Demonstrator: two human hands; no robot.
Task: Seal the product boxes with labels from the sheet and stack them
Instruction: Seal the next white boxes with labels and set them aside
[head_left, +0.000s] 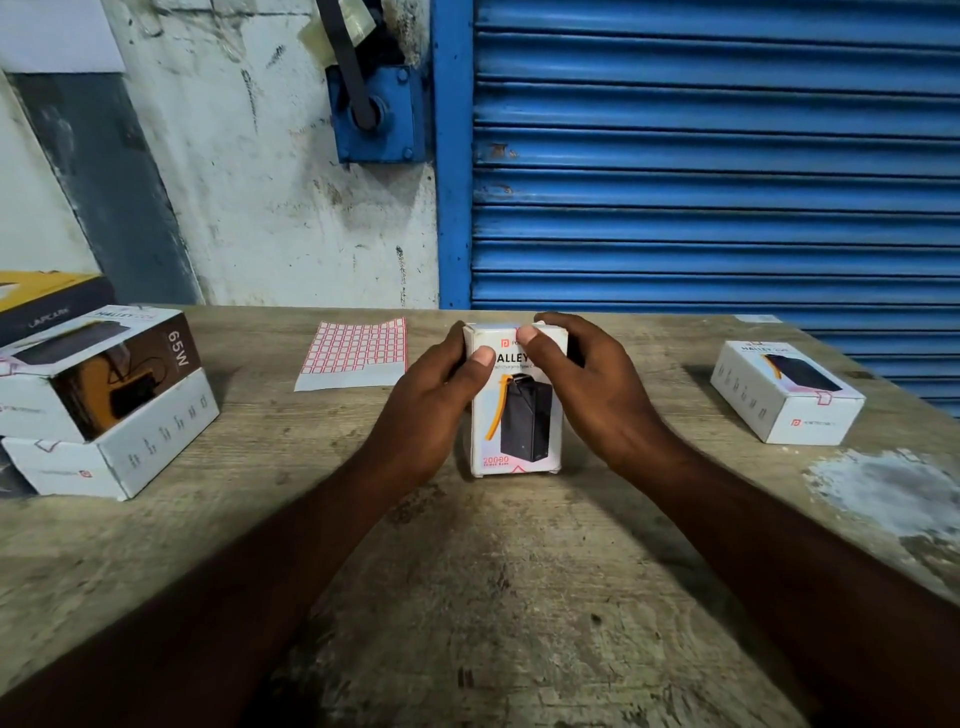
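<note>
A white product box (519, 421) with a black power bank printed on it lies flat mid-table, its far end pointing away from me. My left hand (431, 400) grips its left side, thumb on the top face. My right hand (587, 384) holds the right side, and its thumb presses a small red-edged label at the far top edge. A red-edged label also shows at the box's near end. The label sheet (358, 353), a grid of red-bordered stickers, lies just left of the box.
Two white boxes are stacked at the left (109, 405), with a dark and yellow box (47, 301) behind them. One white box (784, 392) with a label on its end lies at the right. The wooden table (519, 597) ends at a blue shutter (717, 156).
</note>
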